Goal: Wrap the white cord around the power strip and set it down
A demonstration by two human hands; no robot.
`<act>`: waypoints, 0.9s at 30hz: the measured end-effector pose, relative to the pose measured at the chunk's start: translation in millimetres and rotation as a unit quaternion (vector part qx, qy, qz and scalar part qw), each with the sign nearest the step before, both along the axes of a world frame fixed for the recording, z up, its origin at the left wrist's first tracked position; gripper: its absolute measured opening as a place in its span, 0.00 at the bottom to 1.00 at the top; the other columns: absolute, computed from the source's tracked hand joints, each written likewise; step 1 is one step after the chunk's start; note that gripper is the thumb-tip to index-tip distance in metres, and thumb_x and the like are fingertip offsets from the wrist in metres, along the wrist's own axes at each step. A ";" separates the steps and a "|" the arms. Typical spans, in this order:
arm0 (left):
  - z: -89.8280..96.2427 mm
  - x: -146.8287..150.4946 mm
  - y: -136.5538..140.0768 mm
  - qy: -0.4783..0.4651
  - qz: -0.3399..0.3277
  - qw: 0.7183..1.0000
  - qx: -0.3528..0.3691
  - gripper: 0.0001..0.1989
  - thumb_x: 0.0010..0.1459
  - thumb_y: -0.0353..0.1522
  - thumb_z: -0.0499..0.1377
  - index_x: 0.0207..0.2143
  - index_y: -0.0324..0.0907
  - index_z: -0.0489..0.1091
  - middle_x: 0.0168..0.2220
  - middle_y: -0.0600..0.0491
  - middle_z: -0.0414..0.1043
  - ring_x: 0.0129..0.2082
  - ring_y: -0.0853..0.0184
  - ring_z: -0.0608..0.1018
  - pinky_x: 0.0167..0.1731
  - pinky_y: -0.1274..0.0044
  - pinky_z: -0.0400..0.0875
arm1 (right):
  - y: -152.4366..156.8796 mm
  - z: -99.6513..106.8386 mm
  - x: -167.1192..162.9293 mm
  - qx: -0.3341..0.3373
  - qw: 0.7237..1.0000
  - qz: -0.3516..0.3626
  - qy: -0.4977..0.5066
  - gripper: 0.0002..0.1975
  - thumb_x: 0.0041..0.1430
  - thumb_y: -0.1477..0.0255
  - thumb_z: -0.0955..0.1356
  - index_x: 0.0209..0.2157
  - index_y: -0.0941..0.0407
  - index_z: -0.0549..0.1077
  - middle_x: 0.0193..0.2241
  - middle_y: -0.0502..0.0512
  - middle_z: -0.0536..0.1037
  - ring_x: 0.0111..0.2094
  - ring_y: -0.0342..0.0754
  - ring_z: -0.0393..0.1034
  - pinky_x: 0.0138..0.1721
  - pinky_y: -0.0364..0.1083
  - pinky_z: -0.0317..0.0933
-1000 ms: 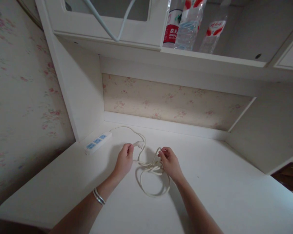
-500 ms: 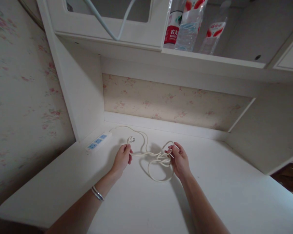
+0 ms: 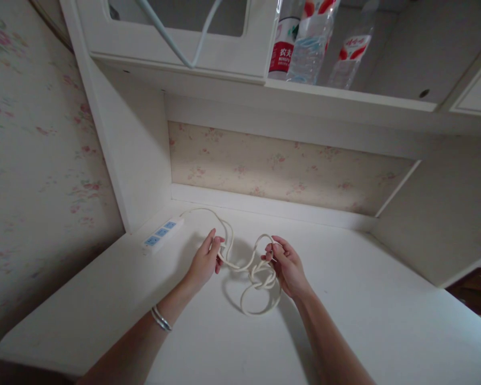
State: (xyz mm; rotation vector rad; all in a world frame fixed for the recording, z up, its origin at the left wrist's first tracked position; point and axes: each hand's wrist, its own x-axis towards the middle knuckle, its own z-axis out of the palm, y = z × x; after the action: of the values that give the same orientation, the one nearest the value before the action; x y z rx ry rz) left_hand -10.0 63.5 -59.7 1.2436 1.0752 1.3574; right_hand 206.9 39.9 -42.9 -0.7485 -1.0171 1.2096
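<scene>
A cream power cord [image 3: 260, 310] hangs in a loose, knotted tangle just above the desk, between my two hands. My left hand [image 3: 206, 260] is closed round one stretch of it; the plug is mostly hidden by the fingers there. On the other side, my right hand [image 3: 289, 266] pinches a loop at the top of the tangle. From the cord, one run goes back to a white power strip [image 3: 160, 234] with blue socket faces, lying on the desk to the left.
The white desk [image 3: 344, 321] spreads under both arms. Above it, a cabinet shelf [image 3: 356, 96] holds several plastic bottles [image 3: 308, 53]. A pale cable [image 3: 172, 43] droops before the left cabinet door. Side panels stand at left and right.
My left hand has turned and moved slightly right, so the plug has gone behind its fingers. My right hand has shifted a little left, and the tangle hangs lower and nearer to me.
</scene>
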 end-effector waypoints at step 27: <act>3.2 10.3 -22.2 0.342 -0.091 0.915 0.193 0.10 0.58 0.37 0.53 0.40 0.43 0.69 0.36 0.53 0.67 0.29 0.70 0.71 0.32 0.79 0.65 | 4.8 14.2 23.7 0.013 0.984 -0.108 0.143 0.14 0.51 0.65 0.71 0.41 0.47 0.70 0.31 0.44 0.70 0.26 0.38 0.67 0.35 0.46 0.68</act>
State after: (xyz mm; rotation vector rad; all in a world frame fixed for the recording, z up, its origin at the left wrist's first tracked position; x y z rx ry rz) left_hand 0.3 41.4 -56.5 2.1614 1.1348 1.0266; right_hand 230.5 44.6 -28.6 -0.6252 -0.6948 1.0774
